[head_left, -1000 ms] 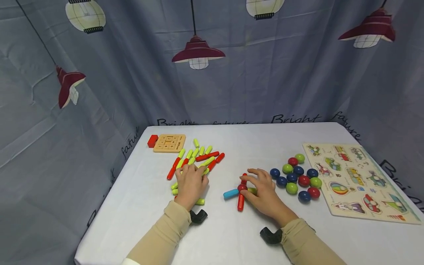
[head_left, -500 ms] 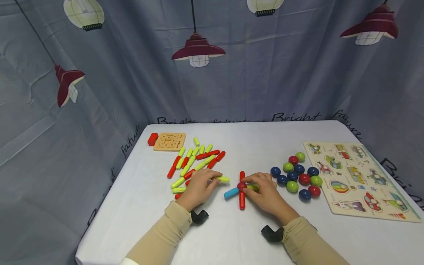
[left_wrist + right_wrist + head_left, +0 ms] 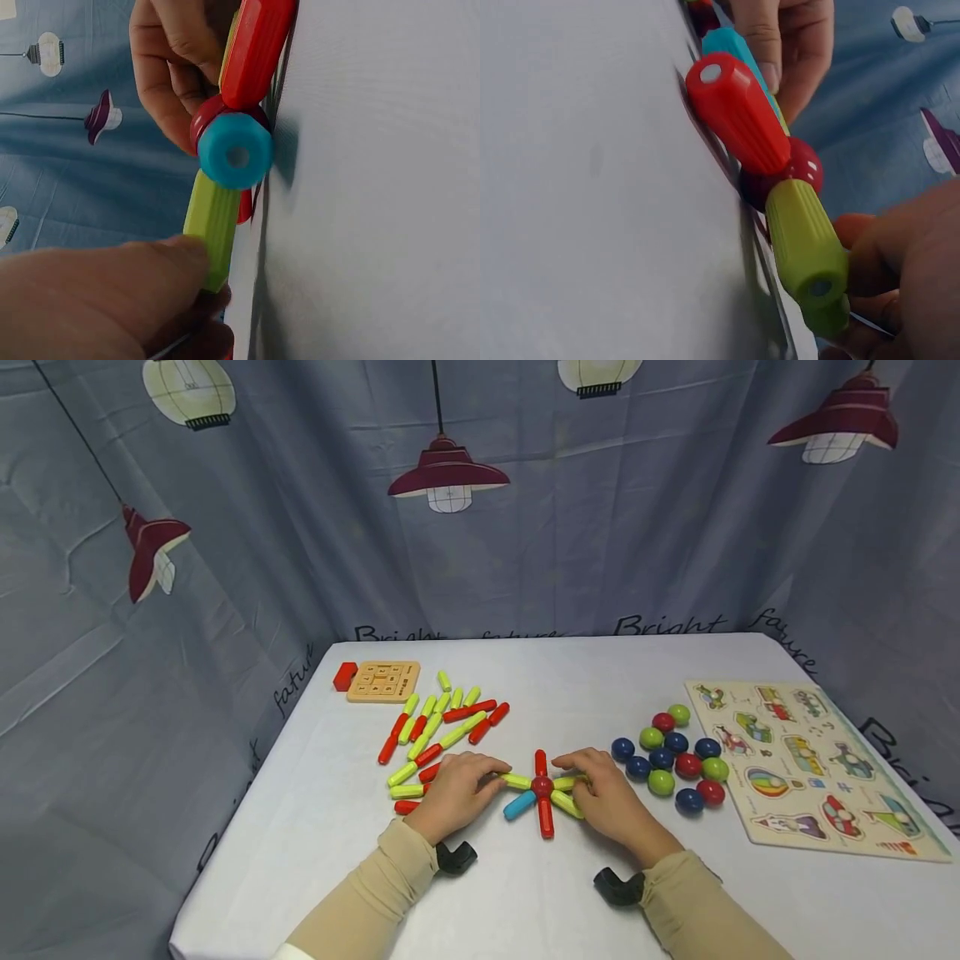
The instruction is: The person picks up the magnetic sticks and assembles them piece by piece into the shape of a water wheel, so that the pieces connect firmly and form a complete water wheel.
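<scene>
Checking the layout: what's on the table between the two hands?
In the head view, a red ball with sticks radiating from it lies between the left hand and right hand; each hand touches a green stick.

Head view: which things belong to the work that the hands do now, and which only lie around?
In hand: left hand, right hand, red ball with sticks around it, yellow-green stick, loose sticks, spare balls.

Lying about: animal puzzle board, small wooden tile board, red block.

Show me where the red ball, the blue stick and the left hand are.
red ball (image 3: 542,786): head view, its top.
blue stick (image 3: 519,805): head view, mid-length.
left hand (image 3: 457,789): head view, back of hand.
</scene>
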`<state>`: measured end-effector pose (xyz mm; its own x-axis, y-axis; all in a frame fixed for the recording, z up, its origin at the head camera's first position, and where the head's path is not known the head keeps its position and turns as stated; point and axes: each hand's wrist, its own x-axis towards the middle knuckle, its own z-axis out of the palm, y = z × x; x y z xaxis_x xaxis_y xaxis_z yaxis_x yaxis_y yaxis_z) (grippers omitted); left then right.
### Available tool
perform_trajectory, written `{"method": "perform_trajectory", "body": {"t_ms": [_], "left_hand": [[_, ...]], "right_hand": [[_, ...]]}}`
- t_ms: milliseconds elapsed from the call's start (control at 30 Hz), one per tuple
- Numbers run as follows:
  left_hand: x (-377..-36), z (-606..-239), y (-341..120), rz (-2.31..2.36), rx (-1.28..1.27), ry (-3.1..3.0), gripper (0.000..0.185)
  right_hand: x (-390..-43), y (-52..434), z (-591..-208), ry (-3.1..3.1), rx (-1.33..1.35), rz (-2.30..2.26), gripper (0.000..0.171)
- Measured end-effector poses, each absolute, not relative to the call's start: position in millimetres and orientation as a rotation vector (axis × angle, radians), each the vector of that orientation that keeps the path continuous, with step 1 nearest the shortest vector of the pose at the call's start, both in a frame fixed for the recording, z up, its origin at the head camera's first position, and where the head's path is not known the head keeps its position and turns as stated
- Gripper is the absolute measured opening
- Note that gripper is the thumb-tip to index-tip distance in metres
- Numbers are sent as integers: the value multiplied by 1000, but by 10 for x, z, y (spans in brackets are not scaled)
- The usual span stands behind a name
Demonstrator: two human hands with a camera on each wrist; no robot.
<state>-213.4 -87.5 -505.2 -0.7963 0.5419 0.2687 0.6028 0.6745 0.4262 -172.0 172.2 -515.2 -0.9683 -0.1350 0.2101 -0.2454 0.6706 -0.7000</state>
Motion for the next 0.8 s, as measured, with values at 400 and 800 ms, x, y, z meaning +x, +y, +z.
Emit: {"method": "perform_trajectory", "body": {"t_ms": [400,800], "left_hand": [[-1923,-4940,-575,-425,-1243,-2557,32],[-1980,-4986,-606,-664,-1234,-2603,26]], "right_hand": [[-1772,1924,-5051,-2505,181,665,35],[-1814,2094,-5078,-2678,-86,524,35]]}}
